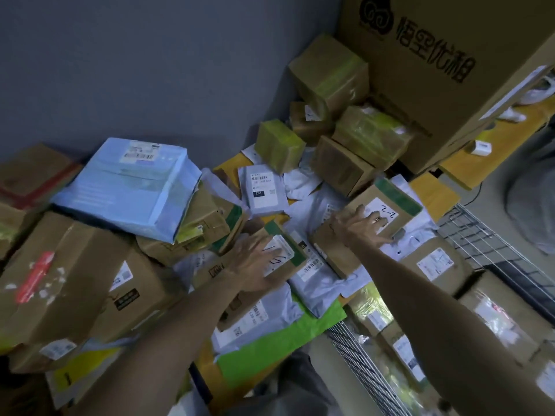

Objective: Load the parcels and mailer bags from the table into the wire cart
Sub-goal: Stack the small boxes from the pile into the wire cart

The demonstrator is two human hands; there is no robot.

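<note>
The table is heaped with parcels and mailer bags. My right hand (359, 225) lies over a brown box with green tape and a white label reading 2-2 (387, 202), fingers curled round its near edge. My left hand (255, 259) rests with spread fingers on a smaller green-taped brown box with a handwritten label (285, 253). White mailer bags (312, 280) lie under and between both boxes. The wire cart (468, 235) stands to the right of the table and holds several brown boxes (435, 262).
A pale blue wrapped parcel (132, 181) tops the left pile of big brown boxes (60, 280). A very large printed carton (444, 70) towers at the back right above small taped boxes (330, 73). A green mailer (279, 340) hangs over the table's near edge.
</note>
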